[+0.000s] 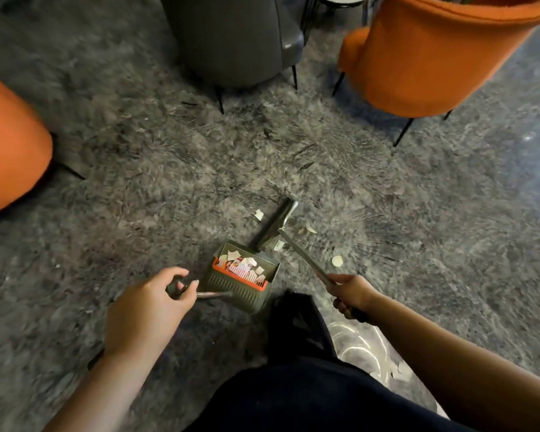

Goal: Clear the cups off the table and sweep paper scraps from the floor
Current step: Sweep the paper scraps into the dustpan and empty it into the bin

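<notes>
1. Your left hand (pixel 150 302) is down just left of the dustpan (pixel 242 279), fingers (pixel 176 272) curled round the dark grip at the end of its handle (pixel 212 295), so you are grasping the pan.
2. The dustpan sits on the shaggy grey rug (pixel 138 169), mouth facing away from you, orange comb strip (pixel 240 277) across it.
3. Look inside the dustpan: a heap of paper scraps (pixel 243 265), white with some red print, lies against that orange strip.
4. Your right hand (pixel 349 293) is just right of the dustpan, clenched round the metal broom handle (pixel 303 257), which slants up and left toward the pan's far corner.
5. The broom head (pixel 276 222) rests on the rug just beyond the dustpan, its near end at the pan's mouth.
6. Loose scraps lie on the rug around it: one (pixel 258 214) beyond the dustpan left of the broom head, one (pixel 310 227) to the right of it, one (pixel 279 244) beside the handle, and a round piece (pixel 337 260) to the right of the dustpan.
7. Far beyond the dustpan stand a grey chair (pixel 231 39) and an orange chair (pixel 434 57); another orange chair (pixel 10 145) sits well off to its left.
8. Your dark trouser leg (pixel 296 332) is just nearer than the dustpan.
</notes>
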A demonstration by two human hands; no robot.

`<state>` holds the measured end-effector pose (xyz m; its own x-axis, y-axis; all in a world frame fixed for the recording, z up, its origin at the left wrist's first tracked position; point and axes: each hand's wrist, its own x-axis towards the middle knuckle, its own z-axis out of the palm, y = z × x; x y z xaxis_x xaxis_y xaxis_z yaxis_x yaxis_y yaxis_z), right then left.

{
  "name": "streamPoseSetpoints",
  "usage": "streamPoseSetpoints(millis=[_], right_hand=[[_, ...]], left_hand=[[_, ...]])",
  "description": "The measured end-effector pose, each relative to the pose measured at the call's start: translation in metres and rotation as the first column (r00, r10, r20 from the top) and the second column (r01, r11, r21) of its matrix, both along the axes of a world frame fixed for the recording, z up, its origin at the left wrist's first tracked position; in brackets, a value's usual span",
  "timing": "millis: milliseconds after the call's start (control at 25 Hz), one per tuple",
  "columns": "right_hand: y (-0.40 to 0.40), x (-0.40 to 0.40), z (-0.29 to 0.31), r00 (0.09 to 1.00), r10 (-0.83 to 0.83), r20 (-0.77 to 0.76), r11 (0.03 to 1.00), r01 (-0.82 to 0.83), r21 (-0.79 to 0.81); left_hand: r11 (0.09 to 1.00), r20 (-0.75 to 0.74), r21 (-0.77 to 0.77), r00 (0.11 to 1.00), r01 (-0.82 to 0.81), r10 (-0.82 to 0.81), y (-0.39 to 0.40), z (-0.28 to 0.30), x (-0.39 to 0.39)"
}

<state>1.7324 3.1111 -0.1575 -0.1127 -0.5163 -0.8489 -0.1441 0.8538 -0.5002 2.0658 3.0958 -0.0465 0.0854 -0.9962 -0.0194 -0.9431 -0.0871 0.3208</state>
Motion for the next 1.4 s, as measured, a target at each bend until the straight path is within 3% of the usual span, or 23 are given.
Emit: streamPoseSetpoints(millis=[360,640,840,1120,1400], right_hand=[[-0.166,-0.001,-0.027,0.966,0.251,-0.062,0.968,-0.250,0.025],[-0.213,0.017,-0.056,0.966,0.251,-0.060,0.967,-0.247,0.069],[-0.199,0.019,-0.067,0.960,0.254,-0.114,0.956,-0.232,0.177],[-0.125,0.027,-0.062,0.995,0.029,-0.094,0.978,-0.009,0.207],[-0.050,0.035,-0.049,0.978,-0.162,-0.131,0.961,0.187,0.204]], left_hand=[[0.980,-0.035,0.087,0.982,-0.181,0.185,-0.098,0.001,-0.007],[0.989,-0.006,0.033,0.990,-0.141,0.142,-0.143,-0.012,0.002],[1.000,0.031,0.008,0.999,-0.019,0.019,-0.168,-0.029,0.018],[0.950,0.006,-0.045,0.951,0.310,-0.310,-0.202,-0.036,0.028],[0.864,-0.030,0.016,0.864,0.504,-0.503,-0.207,-0.043,0.004]])
